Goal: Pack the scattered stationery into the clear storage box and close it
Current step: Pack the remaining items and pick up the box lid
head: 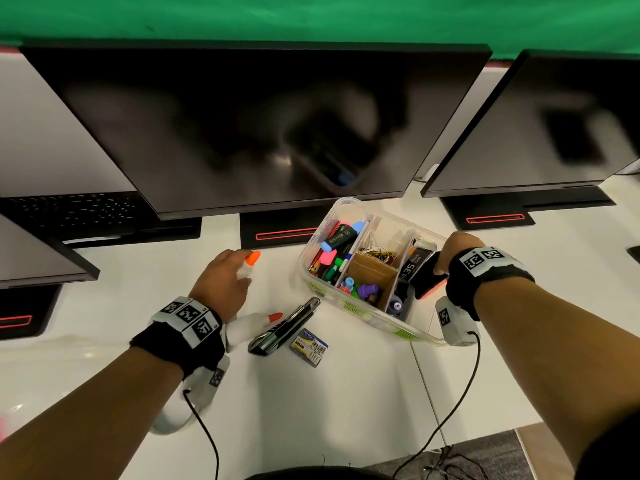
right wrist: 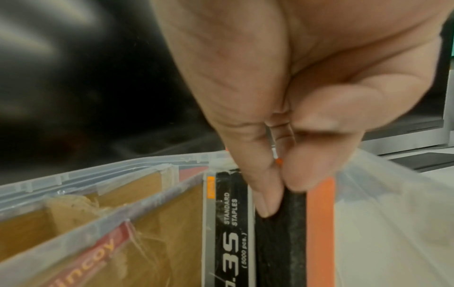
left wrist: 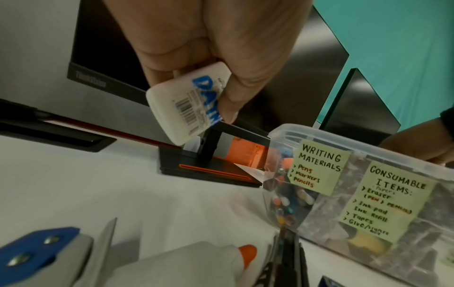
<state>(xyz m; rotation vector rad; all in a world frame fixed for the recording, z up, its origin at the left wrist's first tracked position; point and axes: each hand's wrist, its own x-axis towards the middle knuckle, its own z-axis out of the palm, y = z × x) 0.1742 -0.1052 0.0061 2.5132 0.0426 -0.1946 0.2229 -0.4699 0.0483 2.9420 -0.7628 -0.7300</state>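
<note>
Overhead, three dark monitors (head: 242, 126) filled the upper half of the head view, their red-striped stands crowding the white desk (head: 346, 393) just behind the clear storage box (head: 349, 306), which sat open at centre right. Box compartments held markers and highlighters (head: 337, 247) at left, a cardboard divider (head: 370, 271) mid, and a staples box (head: 414, 265) at right. Loose on the desk, lower centre: a second glue bottle (head: 254, 323), a black utility knife (head: 285, 327) touching the box's near corner, and a small staple packet (head: 309, 346) just beside the knife.

Left hand (head: 221, 282), left of the box and apart from it, gripped a white glue bottle (left wrist: 189, 103) with an orange cap, fingers curled round it, above the desk.

Right hand (head: 457, 251) pinched a black-and-orange eraser block (right wrist: 294, 233) at the box's right compartment, pressed against the staples box.
</note>
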